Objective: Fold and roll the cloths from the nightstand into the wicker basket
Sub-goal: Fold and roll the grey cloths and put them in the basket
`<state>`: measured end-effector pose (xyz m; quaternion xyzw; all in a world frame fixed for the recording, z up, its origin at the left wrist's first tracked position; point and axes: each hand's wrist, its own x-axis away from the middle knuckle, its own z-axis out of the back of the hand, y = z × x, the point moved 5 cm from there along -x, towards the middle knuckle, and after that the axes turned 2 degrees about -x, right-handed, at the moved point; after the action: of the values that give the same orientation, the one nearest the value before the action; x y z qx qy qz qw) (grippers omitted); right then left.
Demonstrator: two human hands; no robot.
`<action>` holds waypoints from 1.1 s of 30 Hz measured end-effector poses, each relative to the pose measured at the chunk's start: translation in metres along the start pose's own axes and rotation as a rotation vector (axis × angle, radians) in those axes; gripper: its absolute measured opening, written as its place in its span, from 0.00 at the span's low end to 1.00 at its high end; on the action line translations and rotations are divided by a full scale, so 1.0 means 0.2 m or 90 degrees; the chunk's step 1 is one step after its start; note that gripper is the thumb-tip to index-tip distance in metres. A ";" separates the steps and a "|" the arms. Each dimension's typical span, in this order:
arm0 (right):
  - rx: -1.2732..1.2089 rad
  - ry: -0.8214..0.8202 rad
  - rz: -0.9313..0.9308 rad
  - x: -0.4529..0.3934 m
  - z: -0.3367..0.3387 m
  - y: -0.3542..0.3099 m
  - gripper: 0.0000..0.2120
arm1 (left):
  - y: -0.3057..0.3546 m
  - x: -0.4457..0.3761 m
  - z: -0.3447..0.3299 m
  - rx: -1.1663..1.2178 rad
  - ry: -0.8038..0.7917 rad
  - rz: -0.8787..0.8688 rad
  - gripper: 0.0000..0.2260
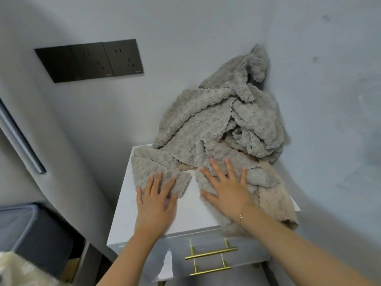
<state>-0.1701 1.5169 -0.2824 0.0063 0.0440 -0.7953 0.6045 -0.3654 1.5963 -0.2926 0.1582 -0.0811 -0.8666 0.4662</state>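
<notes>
A heap of fluffy grey cloths [218, 120] is piled on the white nightstand [185, 205] and leans up against the wall behind it. One grey cloth [156, 166] lies flat at the left of the top. Another cloth [268, 195] drapes over the right front edge. My left hand [156, 201] rests flat, fingers spread, on the near edge of the left cloth. My right hand [226, 188] presses flat, fingers spread, on the right cloth. Neither hand grips anything. No wicker basket is in view.
The nightstand has two drawers with brass bar handles [210, 253]. A dark socket panel [90, 59] is on the wall at upper left. A grey upholstered bed edge [31, 234] and a pale fluffy item [18, 271] sit at lower left.
</notes>
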 end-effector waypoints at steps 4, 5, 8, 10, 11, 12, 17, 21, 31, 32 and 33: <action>0.050 -0.025 -0.006 -0.14 0.01 0.07 0.33 | -0.01 0.00 -0.01 -0.020 -0.001 0.008 0.23; 0.061 -0.034 -0.009 -0.15 0.02 0.08 0.31 | -0.01 0.00 -0.01 -0.026 -0.002 0.007 0.24; 0.075 -0.054 -0.018 -0.16 0.04 0.07 0.29 | -0.01 0.01 -0.01 -0.046 -0.024 -0.002 0.33; 0.069 -0.071 -0.027 -0.14 0.06 0.04 0.29 | 0.00 0.02 0.02 -0.049 -0.037 -0.016 0.36; 0.054 -0.078 -0.033 -0.13 0.07 0.03 0.30 | 0.00 0.03 0.04 -0.048 -0.038 -0.025 0.36; 0.036 -0.082 -0.041 -0.11 0.09 0.00 0.31 | -0.02 0.05 0.07 -0.051 -0.036 -0.037 0.36; -0.072 -0.057 -0.047 0.02 0.20 -0.14 0.34 | -0.10 0.15 0.16 -0.066 -0.087 -0.100 0.21; -0.105 -0.005 -0.006 0.12 0.28 -0.30 0.29 | -0.19 0.28 0.22 -0.050 -0.157 -0.137 0.18; -0.149 0.018 0.001 0.10 0.26 -0.50 0.18 | -0.23 0.29 0.33 -0.020 -0.005 -0.092 0.29; -0.169 0.020 0.003 0.08 0.26 -0.49 0.17 | -0.23 0.28 0.33 0.011 0.036 -0.084 0.25; -0.185 0.020 0.010 0.06 0.25 -0.49 0.16 | -0.23 0.27 0.31 0.048 0.072 -0.088 0.22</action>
<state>-0.2658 1.5265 -0.2268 -0.0682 0.1683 -0.7755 0.6047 -0.4507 1.5757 -0.2585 0.2296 -0.0765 -0.8827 0.4028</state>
